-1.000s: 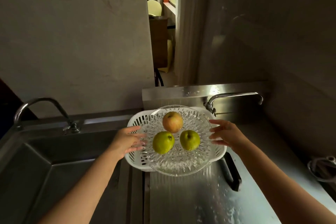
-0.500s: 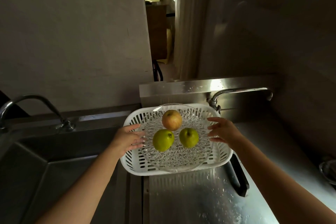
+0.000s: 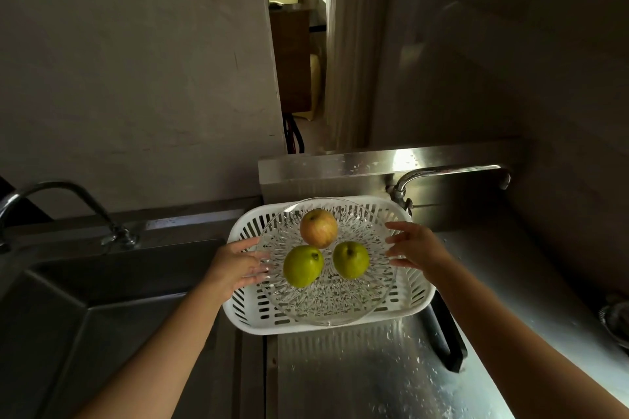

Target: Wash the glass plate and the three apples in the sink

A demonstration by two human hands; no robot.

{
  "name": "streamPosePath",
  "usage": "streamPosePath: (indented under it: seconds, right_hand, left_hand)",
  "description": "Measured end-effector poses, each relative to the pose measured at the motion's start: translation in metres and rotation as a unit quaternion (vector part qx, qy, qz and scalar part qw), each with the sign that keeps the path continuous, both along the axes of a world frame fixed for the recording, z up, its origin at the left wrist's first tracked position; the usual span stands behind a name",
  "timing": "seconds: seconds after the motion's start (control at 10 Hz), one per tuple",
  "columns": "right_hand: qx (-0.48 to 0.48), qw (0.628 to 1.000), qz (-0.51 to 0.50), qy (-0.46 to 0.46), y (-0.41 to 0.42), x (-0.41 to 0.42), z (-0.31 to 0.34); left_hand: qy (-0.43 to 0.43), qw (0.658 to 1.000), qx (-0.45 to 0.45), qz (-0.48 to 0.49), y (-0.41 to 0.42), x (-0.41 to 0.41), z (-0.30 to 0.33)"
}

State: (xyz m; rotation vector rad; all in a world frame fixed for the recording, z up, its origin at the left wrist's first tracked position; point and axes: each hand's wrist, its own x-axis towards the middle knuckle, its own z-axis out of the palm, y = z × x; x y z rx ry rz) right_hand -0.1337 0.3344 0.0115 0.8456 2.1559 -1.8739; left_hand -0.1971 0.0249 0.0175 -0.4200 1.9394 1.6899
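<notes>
A cut-glass plate (image 3: pixel 328 299) rests in a white slotted basket (image 3: pixel 417 298) on the steel counter. Its front rim reaches almost to the basket's front edge. Three apples lie on the plate: a red-yellow apple (image 3: pixel 319 228) at the back, a green apple (image 3: pixel 303 266) front left and another green apple (image 3: pixel 351 260) front right. My left hand (image 3: pixel 236 265) holds the left rim, its fingertips showing through the glass. My right hand (image 3: pixel 417 247) holds the right rim with its fingers spread.
A deep steel sink (image 3: pixel 102 309) with a curved tap (image 3: pixel 68 196) lies to the left. A second tap (image 3: pixel 449 173) juts out behind the basket. A black handle (image 3: pixel 447 337) lies on the wet drainboard (image 3: pixel 340 378) to the right of the basket. A metal strainer (image 3: pixel 616 323) sits at far right.
The plate with the apples has moved back and down, from overhanging the basket's front edge to sitting inside it. Both hands stayed at its rim.
</notes>
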Motion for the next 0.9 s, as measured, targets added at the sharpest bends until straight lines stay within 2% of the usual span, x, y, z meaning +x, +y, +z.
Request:
streamPosePath:
  seconds: [0.6,0.9]
  right_hand:
    - [-0.017,1.0,0.018,-0.012,0.0,0.002,-0.003]
    - [0.078,0.997,-0.007,0.009,0.003,0.012,0.026]
  left_hand:
    - [-0.008,1.0,-0.005,-0.019,0.001,0.001,0.009]
    - [0.043,0.992,-0.104,-0.049,-0.011,0.008,0.04]
